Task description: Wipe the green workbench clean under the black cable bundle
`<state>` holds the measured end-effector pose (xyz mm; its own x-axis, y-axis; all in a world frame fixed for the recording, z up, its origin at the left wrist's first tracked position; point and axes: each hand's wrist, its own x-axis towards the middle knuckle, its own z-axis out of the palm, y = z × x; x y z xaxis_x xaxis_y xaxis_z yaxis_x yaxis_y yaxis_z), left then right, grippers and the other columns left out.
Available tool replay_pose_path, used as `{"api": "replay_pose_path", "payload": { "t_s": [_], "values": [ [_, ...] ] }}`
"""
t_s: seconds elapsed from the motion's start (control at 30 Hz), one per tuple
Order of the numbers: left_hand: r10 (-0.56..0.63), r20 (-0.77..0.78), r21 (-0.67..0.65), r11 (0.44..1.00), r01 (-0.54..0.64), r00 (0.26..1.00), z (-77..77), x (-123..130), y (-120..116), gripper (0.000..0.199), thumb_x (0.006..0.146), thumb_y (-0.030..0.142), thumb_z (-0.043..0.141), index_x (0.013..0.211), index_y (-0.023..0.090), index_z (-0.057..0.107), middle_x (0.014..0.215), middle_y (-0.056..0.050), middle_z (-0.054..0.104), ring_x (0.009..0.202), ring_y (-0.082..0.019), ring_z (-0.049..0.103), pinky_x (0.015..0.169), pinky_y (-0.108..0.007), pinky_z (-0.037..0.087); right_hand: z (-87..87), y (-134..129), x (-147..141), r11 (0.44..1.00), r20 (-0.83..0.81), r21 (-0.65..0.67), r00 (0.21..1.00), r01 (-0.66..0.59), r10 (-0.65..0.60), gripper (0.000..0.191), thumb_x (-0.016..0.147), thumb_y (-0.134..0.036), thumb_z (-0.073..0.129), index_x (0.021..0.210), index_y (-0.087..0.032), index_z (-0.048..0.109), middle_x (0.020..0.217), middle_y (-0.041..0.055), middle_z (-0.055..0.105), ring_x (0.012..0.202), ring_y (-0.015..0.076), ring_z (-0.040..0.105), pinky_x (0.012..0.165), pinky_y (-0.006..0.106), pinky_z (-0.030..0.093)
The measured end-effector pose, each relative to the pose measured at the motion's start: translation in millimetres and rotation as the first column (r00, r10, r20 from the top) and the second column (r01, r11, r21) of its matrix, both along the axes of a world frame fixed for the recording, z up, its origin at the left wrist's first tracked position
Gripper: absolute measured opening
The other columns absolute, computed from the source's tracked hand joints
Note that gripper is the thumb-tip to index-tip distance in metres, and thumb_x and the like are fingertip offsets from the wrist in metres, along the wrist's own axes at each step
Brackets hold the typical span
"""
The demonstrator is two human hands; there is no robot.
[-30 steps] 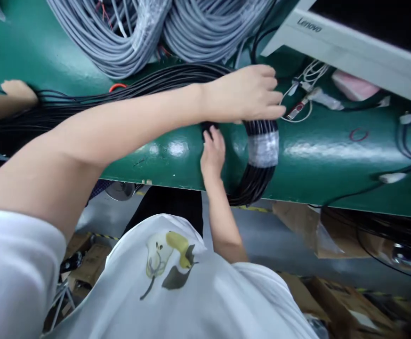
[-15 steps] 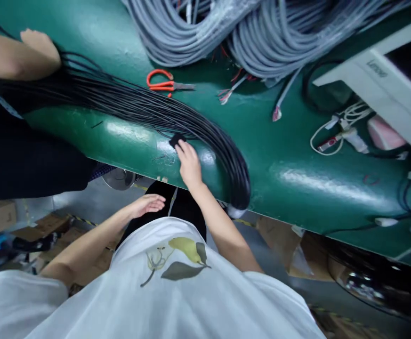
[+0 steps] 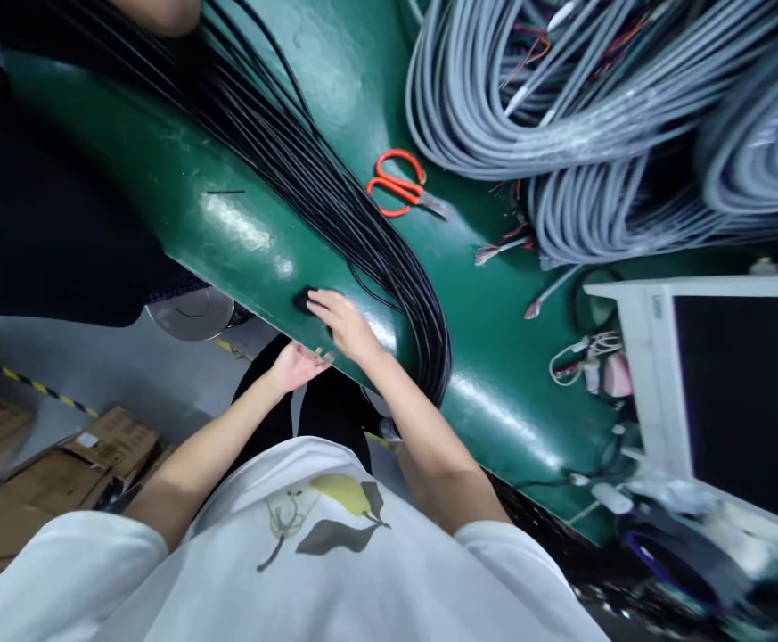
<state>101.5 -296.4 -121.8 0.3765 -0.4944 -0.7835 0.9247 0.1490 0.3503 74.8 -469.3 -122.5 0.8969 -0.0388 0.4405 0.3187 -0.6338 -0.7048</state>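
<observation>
My right hand [image 3: 347, 325] rests over the green tabletop [image 3: 495, 312] near its front edge. Its fingertips press on a small dark black pad or cloth [image 3: 304, 300], whose exact kind I cannot make out. At the table's edge, beside small pale tabs, is my left hand [image 3: 297, 366], palm up, fingers stretched out and holding nothing. Just beyond my right hand a thick bundle of black cables [image 3: 368, 227] curves across the table and bends over the front edge. A thin loop of cable sticks out from the bundle close to that hand.
Orange-handled scissors [image 3: 402, 185] lie behind the bundle. Large coils of grey cable [image 3: 562, 143] fill the back right, with a white-framed monitor [image 3: 669, 374] at right. A co-worker's forearm [image 3: 161, 11] crosses the bundle at upper left. Cardboard boxes [image 3: 61, 473] stand on the floor.
My left hand has come up to the table edge. My right hand and the black pad have shifted toward that edge, away from the bundle. The whole view has turned.
</observation>
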Motion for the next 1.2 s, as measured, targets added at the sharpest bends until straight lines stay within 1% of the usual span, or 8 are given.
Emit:
{"api": "replay_pose_path", "payload": {
  "t_s": [0.13, 0.23, 0.33, 0.43, 0.6, 0.73, 0.9, 1.2],
  "values": [
    [0.231, 0.21, 0.12, 0.958, -0.26, 0.95, 18.6, -6, 4, 0.008, 0.089, 0.018, 0.055, 0.092, 0.017, 0.063, 0.081, -0.003, 0.069, 0.078, -0.015, 0.067, 0.084, -0.029, 0.053, -5.6, 23, -79, 0.849, -0.306, 0.186, 0.85, 0.494, -0.428, 0.047, 0.102, -0.021, 0.028, 0.127, -0.025, 0.068, 0.133, 0.0121, 0.066, 0.132, 0.0232, 0.058, 0.115, 0.051, 0.046],
    [0.311, 0.461, 0.143, 0.898, -0.416, 0.831, 49.7, -7, 11, 0.01, 0.091, 0.022, 0.059, 0.101, 0.025, 0.06, 0.084, 0.005, 0.065, 0.076, -0.007, 0.062, 0.079, -0.016, 0.047, -10.0, 55, -162, 0.692, -0.625, 0.205, 0.637, 0.692, -0.452, 0.042, 0.097, -0.024, 0.035, 0.112, -0.022, 0.074, 0.126, 0.0132, 0.069, 0.125, 0.025, 0.062, 0.112, 0.047, 0.049],
    [-0.027, 0.563, 0.146, 0.987, -0.067, 0.826, 78.3, -13, -7, 0.026, 0.084, 0.031, 0.074, 0.106, 0.022, 0.065, 0.099, -0.003, 0.07, 0.089, -0.014, 0.067, 0.085, -0.023, 0.051, -14.6, 86, -233, 0.583, -0.773, 0.168, 0.473, 0.795, -0.423, 0.035, 0.095, -0.028, 0.042, 0.092, -0.021, 0.076, 0.092, 0.0095, 0.075, 0.094, 0.0244, 0.072, 0.093, 0.043, 0.06],
    [-0.365, 0.387, 0.148, 0.931, 0.334, 0.847, 86.2, -39, -61, 0.041, 0.073, 0.029, 0.086, 0.108, 0.018, 0.068, 0.118, -0.011, 0.071, 0.119, -0.026, 0.064, 0.105, -0.034, 0.046, -29.6, 96, -272, 0.422, -0.877, 0.115, 0.291, 0.899, -0.382, 0.025, 0.097, -0.031, 0.051, 0.1, -0.017, 0.072, 0.091, 0.0063, 0.074, 0.089, 0.0202, 0.072, 0.091, 0.043, 0.06],
    [-0.523, 0.318, 0.148, 0.851, 0.504, 0.791, 61.7, -107, -148, 0.046, 0.064, 0.027, 0.09, 0.103, 0.017, 0.068, 0.118, -0.011, 0.073, 0.134, -0.03, 0.055, 0.117, -0.04, 0.037, -86.9, 85, -272, 0.203, -0.962, 0.077, 0.126, 0.976, -0.241, 0.044, 0.074, -0.031, 0.082, 0.112, -0.014, 0.066, 0.099, 0.0084, 0.072, 0.097, 0.0263, 0.071, 0.091, 0.045, 0.058],
    [-0.605, 0.3, 0.175, 0.795, 0.581, 0.738, 53.6, -130, -168, 0.05, 0.062, 0.033, 0.09, 0.105, 0.018, 0.07, 0.117, -0.008, 0.074, 0.133, -0.03, 0.056, 0.112, -0.04, 0.043, -130.8, 81, -254, 0.079, -0.951, 0.139, 0.156, 0.987, -0.268, 0.091, 0.055, -0.027, 0.091, 0.136, -0.01, 0.053, 0.138, 0.0225, 0.055, 0.129, 0.0348, 0.059, 0.111, 0.043, 0.047],
    [-0.628, 0.268, 0.108, 0.773, 0.625, 0.73, 77.8, -137, -163, 0.058, 0.06, 0.028, 0.088, 0.115, 0.018, 0.072, 0.109, -0.005, 0.077, 0.119, -0.026, 0.066, 0.102, -0.033, 0.054, -157.3, 67, -237, 0.108, -0.853, 0.362, 0.375, 0.926, -0.362, 0.057, 0.072, -0.021, 0.075, 0.128, -0.02, 0.062, 0.143, 0.0134, 0.057, 0.135, 0.0248, 0.055, 0.114, 0.034, 0.044],
    [-0.464, 0.397, -0.072, 0.844, 0.531, 0.792, 123.9, -154, -218, 0.054, 0.078, 0.059, 0.074, 0.109, 0.016, 0.071, 0.115, -0.008, 0.075, 0.112, -0.023, 0.069, 0.101, -0.039, 0.059, -105.8, 62, -300, 0.176, -0.725, 0.431, 0.456, 0.885, -0.516, 0.036, 0.064, -0.042, 0.082, 0.089, -0.021, 0.069, 0.088, 0.0029, 0.074, 0.084, 0.0242, 0.068, 0.082, 0.034, 0.054]
  ]
}}
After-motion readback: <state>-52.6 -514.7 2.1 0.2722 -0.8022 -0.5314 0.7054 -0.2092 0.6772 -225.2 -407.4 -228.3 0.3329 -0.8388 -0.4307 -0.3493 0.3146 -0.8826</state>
